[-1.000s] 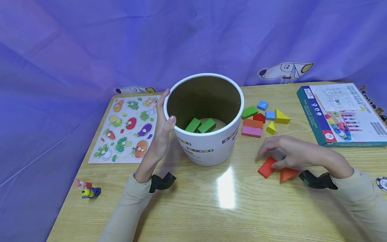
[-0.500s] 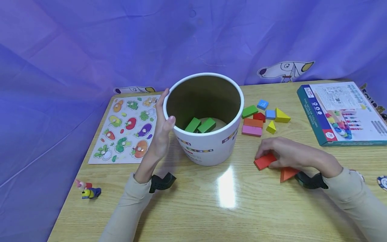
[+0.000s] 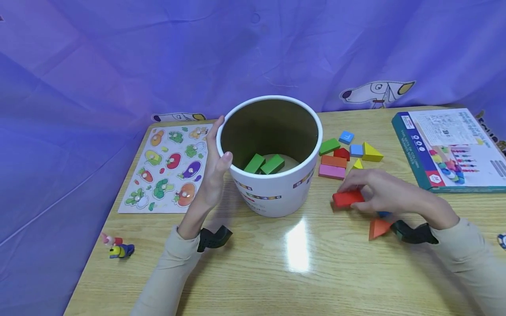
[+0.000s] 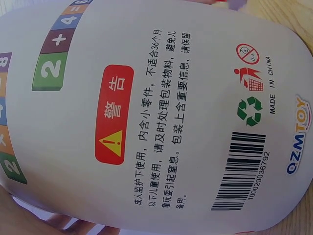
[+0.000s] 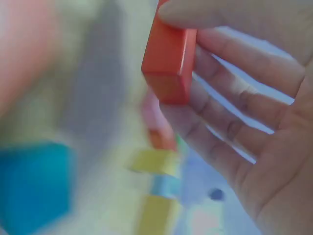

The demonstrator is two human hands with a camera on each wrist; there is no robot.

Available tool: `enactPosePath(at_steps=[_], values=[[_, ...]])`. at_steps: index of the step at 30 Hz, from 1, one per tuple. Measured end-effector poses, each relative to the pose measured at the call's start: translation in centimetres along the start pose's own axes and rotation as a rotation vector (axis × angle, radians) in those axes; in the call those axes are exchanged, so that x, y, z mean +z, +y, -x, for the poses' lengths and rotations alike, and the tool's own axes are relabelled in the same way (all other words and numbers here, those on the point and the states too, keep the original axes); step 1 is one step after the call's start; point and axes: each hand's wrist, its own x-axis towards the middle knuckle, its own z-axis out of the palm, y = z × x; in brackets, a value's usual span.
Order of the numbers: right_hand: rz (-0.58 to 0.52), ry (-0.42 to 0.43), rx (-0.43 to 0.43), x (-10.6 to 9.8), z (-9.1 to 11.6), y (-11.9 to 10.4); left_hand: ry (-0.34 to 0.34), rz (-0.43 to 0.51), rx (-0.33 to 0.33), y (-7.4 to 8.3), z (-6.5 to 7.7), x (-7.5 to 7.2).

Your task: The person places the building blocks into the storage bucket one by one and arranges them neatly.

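My left hand (image 3: 215, 171) lies along the left outer side of a white bucket (image 3: 276, 197), its fingers fairly straight and the thumb close to the rim. Two green blocks (image 3: 272, 164) show inside the bucket. In the left wrist view the printed bucket wall (image 4: 171, 122) fills most of the picture. To the right of the bucket, my right hand (image 3: 375, 191) pinches a red rectangular block (image 3: 348, 199) between thumb and fingers. The right wrist view shows this red block (image 5: 168, 54) under the thumb. An orange triangular block (image 3: 379, 228) and a partly hidden blue block (image 3: 384, 214) lie below that hand.
Several coloured blocks, among them a pink block (image 3: 332, 171), lie right of the bucket. A boxed toy (image 3: 454, 149) sits at the right. A vegetable puzzle board (image 3: 160, 202) and small figurines (image 3: 121, 250) are at the left. A purple curtain (image 3: 237, 52) hangs behind the table.
My right hand has closed its pinch on the red block, turned it and raised it slightly. A blue block now shows beneath the hand. My left hand stays at the bucket.
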Motion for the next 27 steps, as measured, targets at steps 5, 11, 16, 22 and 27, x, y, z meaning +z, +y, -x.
enactPosePath(at_steps=[5, 11, 16, 22, 27], values=[[0.072, 0.255, -0.133, -3.2, 1.6, -0.2, 0.001, -0.022, -0.009, 0.0, -0.1, 0.1], [0.09, 0.434, -0.267, -7.5, 2.6, -1.4, 0.002, -0.035, -0.007, 0.1, -0.2, 0.2], [-0.098, 0.463, -0.387, -9.4, 0.9, -3.7, 0.012, -0.043, -0.002, 0.0, -0.1, 0.0], [-0.436, 0.475, -0.594, -9.4, -3.4, -7.3, 0.005, -0.042, -0.002, -0.1, -0.1, 0.0], [-0.299, 0.497, -0.56, -8.5, -6.6, -9.7, 0.007, -0.049, 0.002, 0.0, 0.1, 0.0]])
